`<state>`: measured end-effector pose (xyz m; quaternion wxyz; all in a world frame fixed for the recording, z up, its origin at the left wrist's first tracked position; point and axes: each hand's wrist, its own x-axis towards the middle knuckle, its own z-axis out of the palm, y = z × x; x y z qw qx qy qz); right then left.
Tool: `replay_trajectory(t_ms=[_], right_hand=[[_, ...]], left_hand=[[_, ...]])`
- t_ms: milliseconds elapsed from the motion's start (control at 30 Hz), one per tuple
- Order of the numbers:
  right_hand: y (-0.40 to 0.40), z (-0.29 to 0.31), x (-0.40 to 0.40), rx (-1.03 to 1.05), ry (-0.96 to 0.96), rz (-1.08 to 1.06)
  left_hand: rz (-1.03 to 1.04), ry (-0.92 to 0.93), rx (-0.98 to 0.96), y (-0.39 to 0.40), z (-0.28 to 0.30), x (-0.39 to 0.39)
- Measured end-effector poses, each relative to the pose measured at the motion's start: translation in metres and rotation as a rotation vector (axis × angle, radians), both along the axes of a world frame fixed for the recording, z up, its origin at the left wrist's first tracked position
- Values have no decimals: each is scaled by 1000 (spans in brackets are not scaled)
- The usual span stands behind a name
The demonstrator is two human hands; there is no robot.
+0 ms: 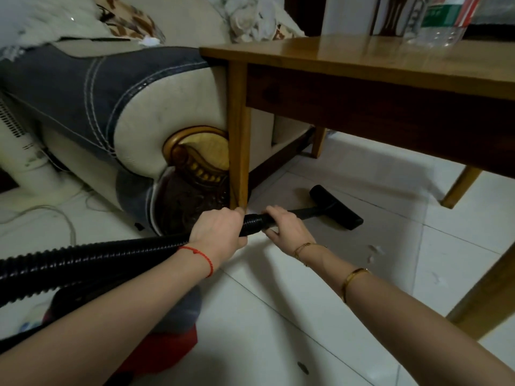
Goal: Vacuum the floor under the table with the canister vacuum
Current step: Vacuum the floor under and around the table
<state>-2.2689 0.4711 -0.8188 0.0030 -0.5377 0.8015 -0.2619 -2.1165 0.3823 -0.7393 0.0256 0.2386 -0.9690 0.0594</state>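
Observation:
A black ribbed vacuum hose [92, 259] runs from the lower left to a black wand that ends in a flat floor nozzle [335, 207]. The nozzle lies on the white tiled floor [376, 232] under the wooden table [334, 55]. My left hand [218, 231] grips the hose close to the near table leg [239, 135]. My right hand [287, 227] holds the hose end where it joins the wand. The red and grey canister [167, 327] sits on the floor below my left forearm, partly hidden.
A cream and dark blue sofa arm [111, 101] presses against the table's left side. A white heater [19, 151] and loose cords [55, 215] lie at far left. A plastic bottle [437, 20] stands on the tabletop. Small white scraps [374, 250] and a dark speck [303, 367] lie on the tiles.

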Motion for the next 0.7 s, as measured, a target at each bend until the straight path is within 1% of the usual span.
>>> replay_trajectory(t_ms=[200, 333, 500, 700], right_hand=[[-30, 6, 22, -1, -18, 51], [-41, 5, 18, 17, -17, 88], [-42, 0, -20, 104, 16, 124], [-41, -12, -84, 113, 48, 100]], left_hand=[[53, -9, -32, -20, 13, 25], [76, -11, -11, -25, 12, 25], [94, 1, 60, -27, -3, -7], [70, 24, 87, -33, -21, -71]])
